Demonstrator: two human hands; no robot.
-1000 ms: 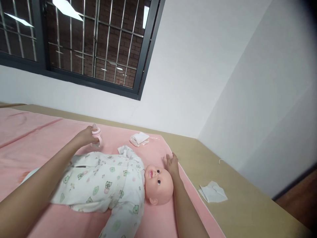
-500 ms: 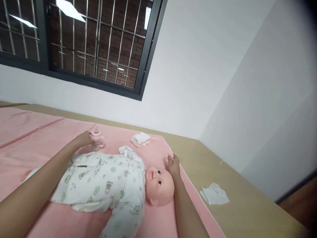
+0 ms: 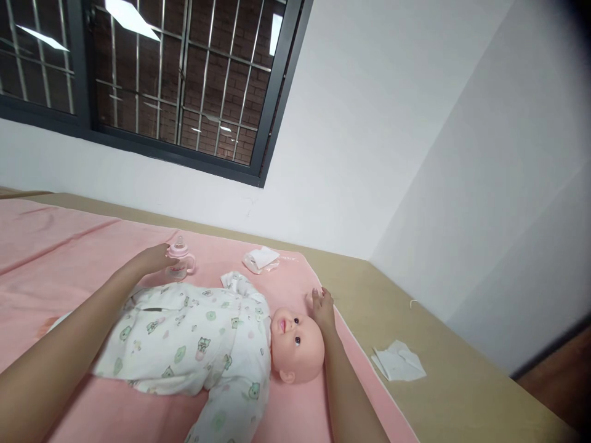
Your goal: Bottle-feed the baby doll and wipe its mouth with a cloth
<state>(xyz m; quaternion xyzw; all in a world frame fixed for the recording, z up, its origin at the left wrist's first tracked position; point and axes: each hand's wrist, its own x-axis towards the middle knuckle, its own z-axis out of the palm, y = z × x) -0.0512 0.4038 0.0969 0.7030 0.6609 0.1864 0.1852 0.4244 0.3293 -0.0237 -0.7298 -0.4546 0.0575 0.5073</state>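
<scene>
A clear baby bottle [image 3: 178, 268] with a pink collar and side handle stands upright beyond the doll's body. My left hand [image 3: 156, 258] is closed about its left side, the fingers partly hidden behind it. The baby doll [image 3: 298, 347] lies on its back on the pink blanket [image 3: 92, 246], its head to the right, dressed in a white printed top [image 3: 184, 332]. Just past the doll's head, my right hand [image 3: 324, 307] rests near the blanket's edge with curled fingers. A small pale pink thing [image 3: 309, 299] shows at those fingers; its kind is unclear.
A clear packet with white tissue [image 3: 262, 259] lies on the blanket near its far corner. Folded white paper [image 3: 399, 362] lies on the wooden surface [image 3: 369, 295] to the right. Behind are a white wall [image 3: 332, 154] and a barred window [image 3: 175, 80].
My left hand has shifted very slightly left on the bottle, and more of the bottle's red print shows. My right hand and the doll stay nearly still.
</scene>
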